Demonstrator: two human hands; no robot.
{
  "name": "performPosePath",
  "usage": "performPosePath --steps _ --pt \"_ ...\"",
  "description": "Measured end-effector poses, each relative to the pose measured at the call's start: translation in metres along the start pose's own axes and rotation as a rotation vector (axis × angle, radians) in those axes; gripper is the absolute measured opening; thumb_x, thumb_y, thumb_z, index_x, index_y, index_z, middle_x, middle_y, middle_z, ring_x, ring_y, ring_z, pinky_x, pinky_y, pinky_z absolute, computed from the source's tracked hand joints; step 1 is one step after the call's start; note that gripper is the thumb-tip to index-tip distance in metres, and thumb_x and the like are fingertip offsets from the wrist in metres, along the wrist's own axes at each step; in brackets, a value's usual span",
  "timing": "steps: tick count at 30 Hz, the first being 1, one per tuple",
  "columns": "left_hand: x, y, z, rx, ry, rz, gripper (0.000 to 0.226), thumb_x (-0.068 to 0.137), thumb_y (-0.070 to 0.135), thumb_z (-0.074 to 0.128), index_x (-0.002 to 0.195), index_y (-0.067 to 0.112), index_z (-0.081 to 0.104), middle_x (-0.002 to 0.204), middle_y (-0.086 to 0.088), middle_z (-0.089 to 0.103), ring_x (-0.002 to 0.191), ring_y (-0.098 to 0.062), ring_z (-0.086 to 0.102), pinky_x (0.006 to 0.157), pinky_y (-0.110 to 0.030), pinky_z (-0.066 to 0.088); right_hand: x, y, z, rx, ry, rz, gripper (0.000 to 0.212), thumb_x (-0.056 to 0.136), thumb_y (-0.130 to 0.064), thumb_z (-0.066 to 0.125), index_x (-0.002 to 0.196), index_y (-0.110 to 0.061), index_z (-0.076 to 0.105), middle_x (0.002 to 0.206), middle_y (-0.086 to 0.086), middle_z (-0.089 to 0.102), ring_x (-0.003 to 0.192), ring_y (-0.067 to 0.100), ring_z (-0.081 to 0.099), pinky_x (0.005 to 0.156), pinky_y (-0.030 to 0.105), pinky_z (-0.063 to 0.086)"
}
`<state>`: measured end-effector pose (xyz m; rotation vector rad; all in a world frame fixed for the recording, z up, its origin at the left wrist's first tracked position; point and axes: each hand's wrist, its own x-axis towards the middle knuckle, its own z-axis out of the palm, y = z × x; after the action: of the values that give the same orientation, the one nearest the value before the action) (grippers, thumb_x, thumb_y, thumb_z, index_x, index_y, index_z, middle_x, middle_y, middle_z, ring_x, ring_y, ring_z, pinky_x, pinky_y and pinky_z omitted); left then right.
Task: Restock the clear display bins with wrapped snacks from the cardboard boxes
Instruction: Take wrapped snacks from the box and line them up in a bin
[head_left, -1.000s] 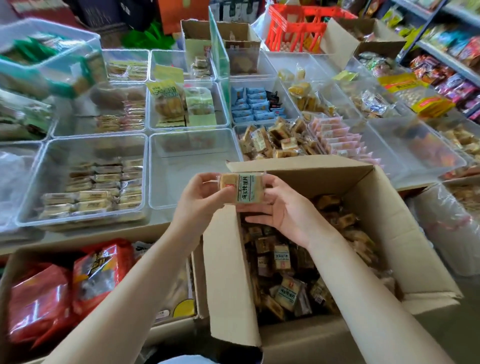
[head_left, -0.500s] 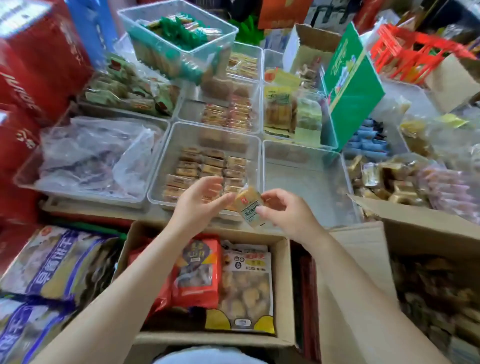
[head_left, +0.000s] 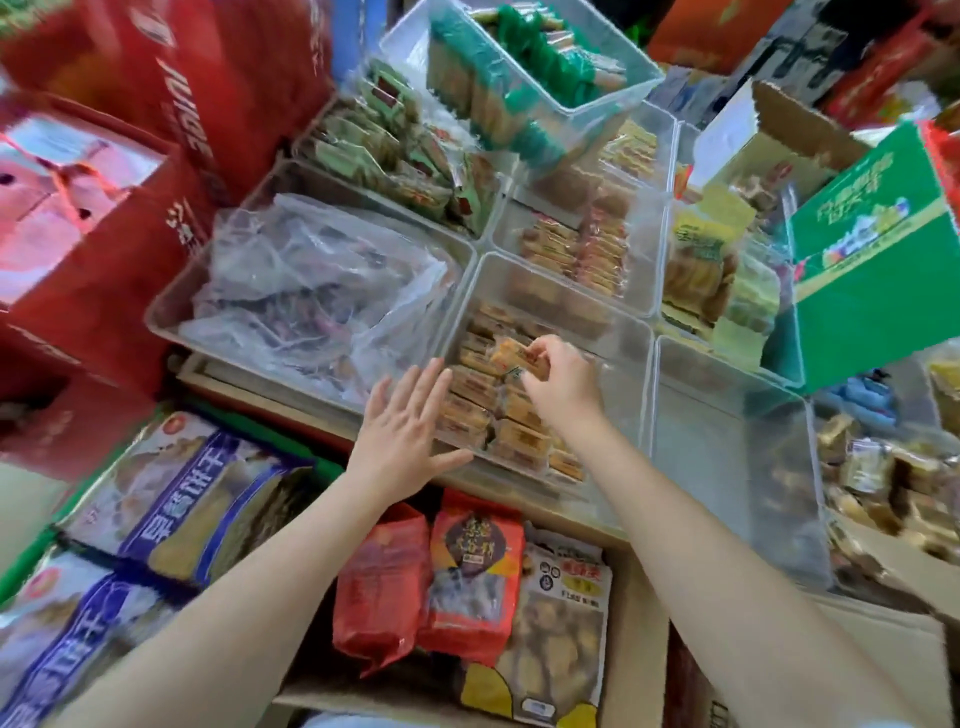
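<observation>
My right hand (head_left: 563, 387) pinches a small wrapped snack (head_left: 511, 356) and holds it inside a clear display bin (head_left: 618, 332), just above rows of similar tan wrapped snacks (head_left: 470, 410). My left hand (head_left: 402, 434) is spread flat with straight fingers at the bin's near left corner, holding nothing. The cardboard box of loose wrapped snacks (head_left: 893, 499) shows at the right edge, partly cut off.
An empty clear bin (head_left: 727, 467) stands right of the filled one. A bin with crumpled plastic bags (head_left: 311, 301) lies to the left. An open carton with red and yellow snack bags (head_left: 467, 592) sits below my arms. Red gift boxes (head_left: 104, 208) stand far left.
The view swung left. My left hand let go of the snack and spread open. My right hand carried the snack forward into the bin, over the rows.
</observation>
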<state>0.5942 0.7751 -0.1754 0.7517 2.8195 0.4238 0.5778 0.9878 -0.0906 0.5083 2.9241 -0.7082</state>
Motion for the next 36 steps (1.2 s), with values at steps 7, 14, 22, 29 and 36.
performPosePath --steps 7,14,22,29,36 --pt "0.001 -0.002 0.010 0.021 0.041 0.011 0.098 0.087 0.082 0.017 0.161 0.018 0.011 0.168 -0.004 0.009 0.154 -0.025 0.017 0.120 -0.046 0.002 0.027 -0.011 0.057 -0.119 -0.215 -0.010 0.035 0.101 -0.021 0.051 0.135 -0.016 0.058 0.134 0.007 0.061 0.125 0.027 0.055 0.100 0.033 0.043" --pt "0.003 0.001 0.009 0.054 0.048 0.006 0.096 0.087 0.081 0.017 0.161 0.018 0.018 0.168 -0.005 0.011 0.153 -0.027 0.021 0.120 -0.048 0.008 0.004 -0.011 0.082 -0.494 -0.301 -0.167 0.062 0.105 -0.053 0.024 0.159 -0.029 0.008 0.156 0.017 0.031 0.137 0.036 0.036 0.108 0.051 0.034" --pt "0.002 0.003 -0.003 0.070 -0.030 -0.026 0.103 0.080 0.084 0.004 0.161 0.021 -0.003 0.169 -0.001 -0.009 0.155 -0.023 0.006 0.121 -0.046 0.003 0.004 -0.019 0.067 -0.557 -0.388 -0.244 0.066 0.104 -0.053 0.030 0.160 -0.031 0.002 0.166 0.010 0.013 0.152 0.031 0.012 0.119 0.055 0.014" --pt "-0.004 0.022 -0.019 0.024 -0.109 -0.111 0.098 0.092 0.076 0.035 0.161 0.018 -0.002 0.169 -0.003 -0.011 0.155 -0.024 -0.008 0.125 -0.049 0.002 -0.087 0.027 -0.003 -0.285 -0.325 -0.408 0.038 0.103 -0.031 0.043 0.136 -0.022 0.059 0.145 0.001 0.051 0.137 0.020 0.041 0.114 0.048 0.029" --pt "-0.052 0.201 -0.016 -0.355 -0.124 0.105 0.073 0.097 0.045 0.059 0.156 0.015 0.029 0.166 -0.008 0.019 0.153 -0.024 0.013 0.124 -0.039 0.013 -0.208 0.143 -0.136 0.043 0.087 -0.154 0.019 0.099 -0.015 0.055 0.107 -0.014 0.073 0.102 0.004 0.069 0.087 0.024 0.063 0.078 0.033 0.049"
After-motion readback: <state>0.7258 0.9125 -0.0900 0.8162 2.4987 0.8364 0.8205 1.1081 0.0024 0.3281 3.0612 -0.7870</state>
